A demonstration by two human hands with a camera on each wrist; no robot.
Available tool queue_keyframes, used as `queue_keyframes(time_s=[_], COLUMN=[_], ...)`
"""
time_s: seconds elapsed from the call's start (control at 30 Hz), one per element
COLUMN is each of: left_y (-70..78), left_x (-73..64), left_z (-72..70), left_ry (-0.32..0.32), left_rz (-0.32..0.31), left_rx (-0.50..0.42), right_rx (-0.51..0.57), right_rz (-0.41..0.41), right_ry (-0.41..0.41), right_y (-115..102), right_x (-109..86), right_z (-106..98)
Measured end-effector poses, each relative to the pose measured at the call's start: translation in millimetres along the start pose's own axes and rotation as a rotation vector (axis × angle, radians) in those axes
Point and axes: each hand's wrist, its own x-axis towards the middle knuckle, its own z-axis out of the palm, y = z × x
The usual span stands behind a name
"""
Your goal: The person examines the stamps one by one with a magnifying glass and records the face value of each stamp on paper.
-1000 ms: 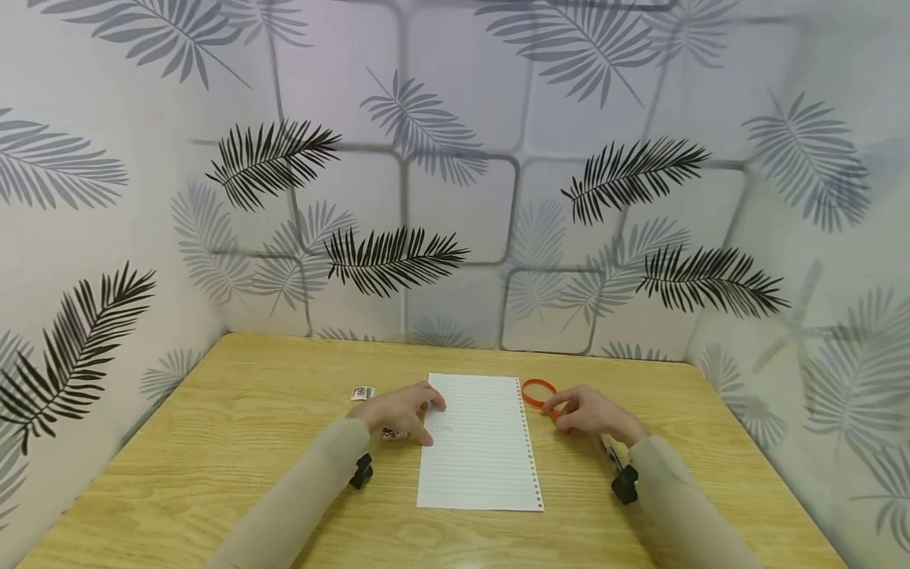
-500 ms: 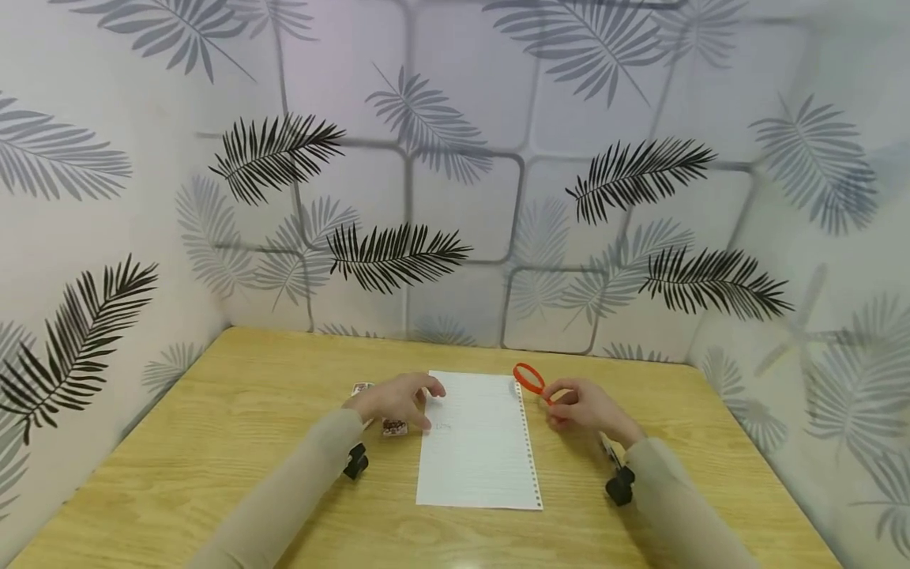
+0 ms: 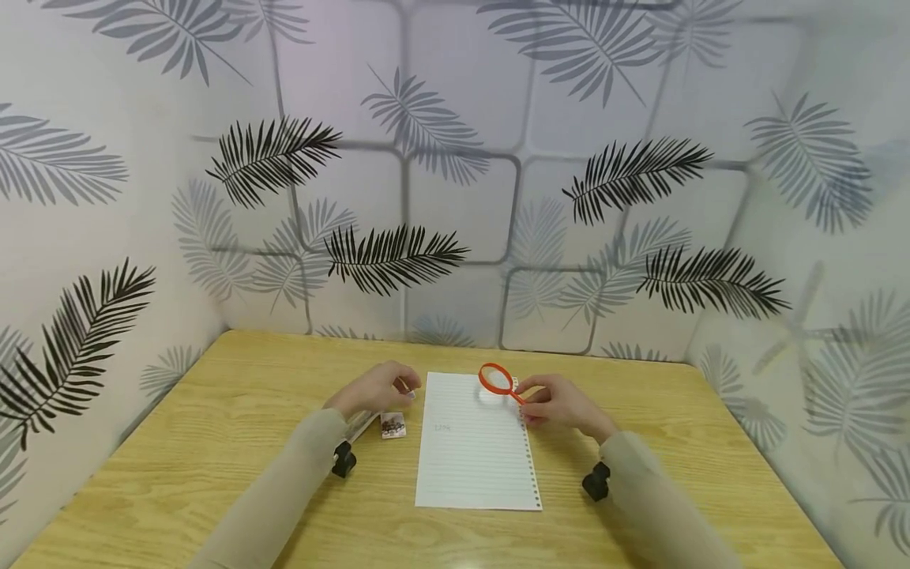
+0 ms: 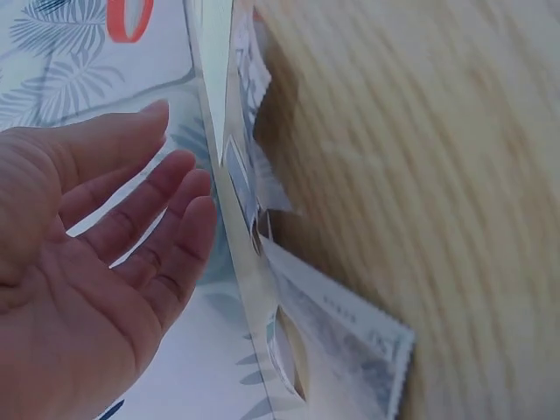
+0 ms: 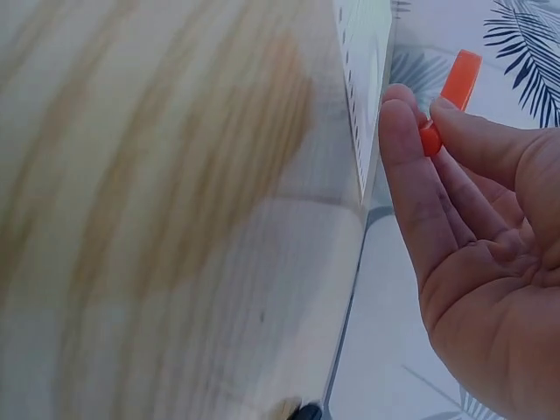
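My right hand (image 3: 558,407) pinches the handle of a red-rimmed magnifying glass (image 3: 495,378) between thumb and fingers. Its lens is held above the upper right part of a lined loose-leaf sheet (image 3: 476,466), which bears a small faint pencil mark. In the right wrist view the red handle (image 5: 430,140) shows between thumb and index finger. My left hand (image 3: 377,389) hovers left of the sheet with fingers loosely bent, nothing held in the left wrist view. Below it lies a postage stamp (image 3: 392,425); a larger one with a perforated edge (image 4: 341,324) shows in the left wrist view.
A wooden table (image 3: 235,442) runs back to a leaf-patterned wall (image 3: 455,197). More small stamp-like pieces (image 4: 254,79) lie near my left hand. A pale narrow strip (image 3: 361,427) shows beside my left wrist. A black tip (image 5: 306,411) sits at the right wrist view's bottom edge.
My right hand has lifted the magnifying glass off the table and carried it left over the sheet. My left hand has drawn back left, away from the sheet's edge, uncovering a stamp.
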Motion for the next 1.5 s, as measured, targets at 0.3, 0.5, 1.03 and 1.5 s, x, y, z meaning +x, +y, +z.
queue_keyframes(time_s=[0.3,0.5,1.03,1.5], left_y=[-7.9,-11.6,-14.4,-19.2], left_x=[-4.6,-2.6,12.4,14.0], left_z=[-6.8,-9.8,-8.2,-6.2], left_ry=[0.072,0.085,0.025,0.022], left_rz=[-0.058,-0.064,-0.093,-0.156], left_rx=[0.113,0.100,0.188,0.054], right_rx=[-0.102,-0.139,-0.242,-0.309], right_rz=[-0.017,-0.042,-0.098,-0.120], right_ry=[-0.013,-0.034,-0.076,-0.097], right_y=[-13.5,-24.2,-36.2,-46.8], right_x=[16.7,26.5,50.4,58.1], right_z=[20.4,28.9,51.4,59.3])
